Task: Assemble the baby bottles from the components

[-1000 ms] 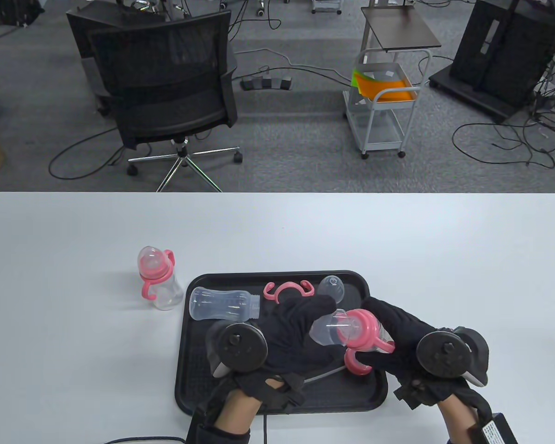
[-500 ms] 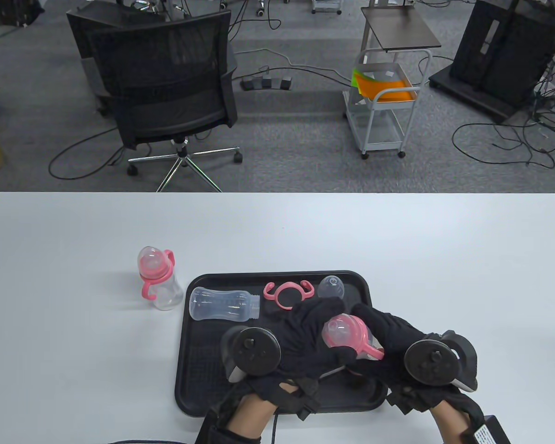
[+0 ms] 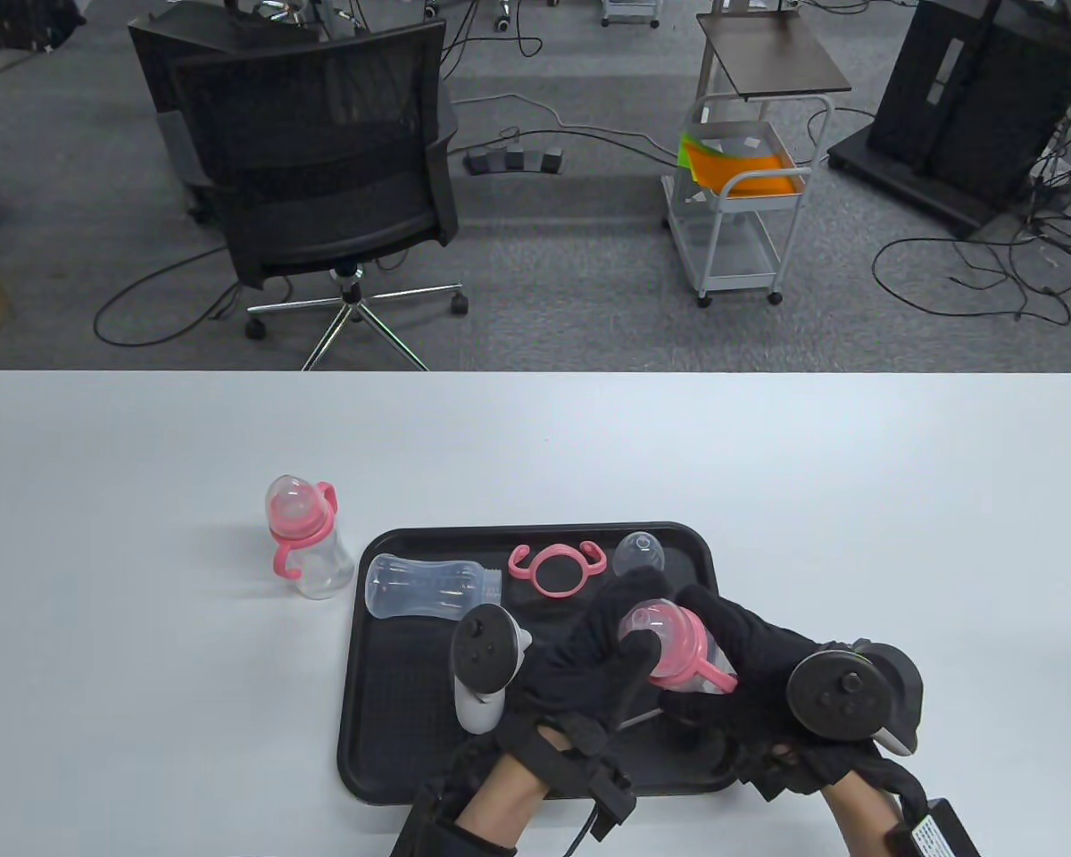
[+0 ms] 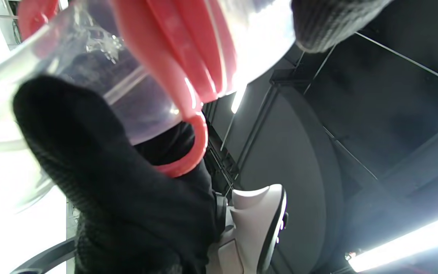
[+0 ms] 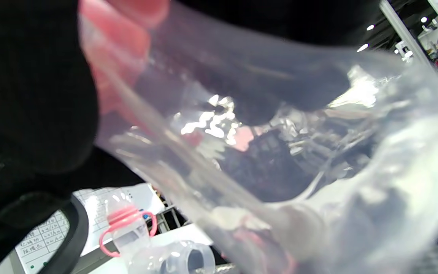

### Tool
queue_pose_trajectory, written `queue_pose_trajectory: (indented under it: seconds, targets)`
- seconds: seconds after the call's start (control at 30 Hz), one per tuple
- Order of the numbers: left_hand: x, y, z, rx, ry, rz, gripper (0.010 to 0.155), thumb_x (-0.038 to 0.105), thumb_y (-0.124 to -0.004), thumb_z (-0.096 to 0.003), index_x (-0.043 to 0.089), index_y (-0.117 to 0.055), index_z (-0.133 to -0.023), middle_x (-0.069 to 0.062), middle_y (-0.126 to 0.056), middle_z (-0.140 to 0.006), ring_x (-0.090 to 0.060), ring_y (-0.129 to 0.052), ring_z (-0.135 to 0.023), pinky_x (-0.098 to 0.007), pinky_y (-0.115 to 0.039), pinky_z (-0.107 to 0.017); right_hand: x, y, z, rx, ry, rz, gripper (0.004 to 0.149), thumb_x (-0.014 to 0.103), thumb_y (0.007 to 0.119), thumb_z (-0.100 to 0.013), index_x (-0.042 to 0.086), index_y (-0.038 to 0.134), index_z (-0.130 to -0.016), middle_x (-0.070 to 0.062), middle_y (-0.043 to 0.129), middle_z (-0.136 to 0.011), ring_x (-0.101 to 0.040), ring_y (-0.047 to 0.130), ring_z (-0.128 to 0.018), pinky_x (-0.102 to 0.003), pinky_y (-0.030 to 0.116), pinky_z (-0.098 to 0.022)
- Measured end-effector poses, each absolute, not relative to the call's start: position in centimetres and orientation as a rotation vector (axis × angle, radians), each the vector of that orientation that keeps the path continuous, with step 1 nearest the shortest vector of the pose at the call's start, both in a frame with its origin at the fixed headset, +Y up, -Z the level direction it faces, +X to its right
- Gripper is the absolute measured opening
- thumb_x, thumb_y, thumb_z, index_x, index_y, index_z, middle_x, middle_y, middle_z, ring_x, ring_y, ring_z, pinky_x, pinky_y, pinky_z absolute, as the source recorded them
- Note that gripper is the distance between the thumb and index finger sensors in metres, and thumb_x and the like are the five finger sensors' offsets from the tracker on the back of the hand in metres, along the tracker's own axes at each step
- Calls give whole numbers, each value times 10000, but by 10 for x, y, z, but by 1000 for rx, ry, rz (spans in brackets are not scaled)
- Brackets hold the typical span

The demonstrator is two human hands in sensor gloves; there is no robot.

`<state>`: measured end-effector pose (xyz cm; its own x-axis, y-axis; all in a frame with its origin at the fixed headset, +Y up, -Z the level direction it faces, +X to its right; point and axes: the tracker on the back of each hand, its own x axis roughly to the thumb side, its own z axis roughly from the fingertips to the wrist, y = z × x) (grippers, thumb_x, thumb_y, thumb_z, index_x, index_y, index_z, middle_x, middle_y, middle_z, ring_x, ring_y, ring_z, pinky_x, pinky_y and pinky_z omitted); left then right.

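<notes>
The baby bottle [image 3: 674, 647], with pink collar, pink handles and a clear cap over its teat, is held above the near right part of the black tray [image 3: 393, 714], tilted with the cap toward the upper left. The right hand [image 3: 750, 661] wraps its fingers round the bottle's clear body, a firm closed grip. The left hand [image 3: 589, 665] closes its grip on the capped top, thumb across the cap's near side and fingers curled over the far side. In the left wrist view a pink handle loop [image 4: 192, 152] curves below the collar, beside a gloved finger [image 4: 101, 160].

On the tray, beyond the hands, lie a clear bottle body [image 3: 428, 586] on its side at the far left, a loose pink handle ring [image 3: 556, 569] just right of it, and a clear dome cap [image 3: 638, 553] right of the ring. A thin straw [image 3: 643, 717] shows on the tray beneath the hands.

Left of the tray, on the white surface [image 3: 857, 536], an assembled baby bottle [image 3: 303, 544] stands upright.
</notes>
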<state>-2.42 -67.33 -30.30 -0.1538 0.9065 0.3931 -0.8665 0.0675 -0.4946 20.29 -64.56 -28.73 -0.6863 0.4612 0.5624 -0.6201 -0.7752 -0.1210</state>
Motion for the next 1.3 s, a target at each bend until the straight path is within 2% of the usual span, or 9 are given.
queue_pose_trajectory:
  seconds: [0.17, 0.3, 0.37, 0.57, 0.7, 0.97, 1.1, 1.2, 1.3]
  targets:
    - [-24, -673, -305, -54, -790, 1617, 675, 611, -693, -541, 374, -478, -1136, -108, -465, -1166, -503, -514, -1031, -885, -383, -649, 204, -645, -289, 688, -412, 2383, 973, 516, 1086, -225, 90, 683, -1001, -155, 874, -902, -372, 997, -764, -554, 915, -589]
    - [-24, -672, -306, -37, -797, 1656, 682, 572, -731, -533, 334, -509, -1133, -19, -507, -1176, -517, -525, -1028, -900, -372, -636, 205, -645, -290, 687, -415, 2359, 969, 509, 1089, -227, 87, 683, -1000, -161, 873, -902, -376, 997, -764, -562, 912, -590]
    - [-25, -672, -306, -37, -789, 1638, 686, 575, -706, -550, 322, -471, -1143, 19, -483, -1194, -518, -516, -1040, -904, -371, -639, 206, -645, -292, 679, -380, 2338, 969, 510, 1089, -227, 80, 687, -997, -166, 875, -897, -380, 1000, -756, -563, 915, -584]
    - [-24, -674, -307, -48, -750, 1649, 654, 536, -733, -541, 328, -514, -1121, 28, -526, -1182, -513, -546, -1029, -901, -384, -628, 206, -650, -297, 678, -347, 2335, 967, 515, 1078, -232, 77, 683, -998, -172, 875, -896, -381, 1008, -755, -557, 924, -580]
    - [-24, -670, -309, -80, -743, 1525, 674, 569, -749, -543, 347, -506, -1132, 32, -530, -1187, -488, -564, -1043, -883, -428, -649, 207, -653, -299, 671, -298, 2355, 973, 512, 1070, -241, 72, 661, -1006, -171, 859, -908, -380, 992, -782, -562, 910, -588]
    - [-14, -638, -301, 1, -791, 1323, 693, 572, -803, -529, 355, -542, -1133, 26, -563, -1187, -485, -600, -1044, -871, -461, -659, 215, -641, -295, 635, -369, 2355, 981, 514, 1080, -222, 122, 658, -1016, -134, 836, -932, -367, 963, -817, -557, 913, -586]
    - [-12, -633, -300, -1, -800, 1227, 746, 581, -788, -539, 357, -441, -1160, 6, -463, -1215, -469, -531, -1078, -831, -457, -683, 221, -644, -299, 631, -355, 2299, 984, 516, 1089, -221, 145, 654, -1022, -113, 832, -938, -346, 965, -822, -547, 916, -592]
    - [-23, -628, -297, 128, -735, 1217, 898, 658, -790, -512, 327, -272, -1165, -48, -326, -1226, -494, -446, -1089, -786, -457, -709, 229, -642, -302, 592, -382, 2249, 985, 520, 1087, -225, 160, 644, -1028, -100, 824, -946, -339, 957, -832, -547, 911, -598]
    - [-42, -624, -297, 222, -636, 1197, 882, 665, -808, -500, 322, -343, -1166, -67, -323, -1217, -494, -410, -1091, -786, -410, -719, 242, -641, -308, 515, -404, 2201, 988, 510, 1088, -230, 171, 627, -1035, -93, 806, -961, -336, 940, -852, -559, 895, -612]
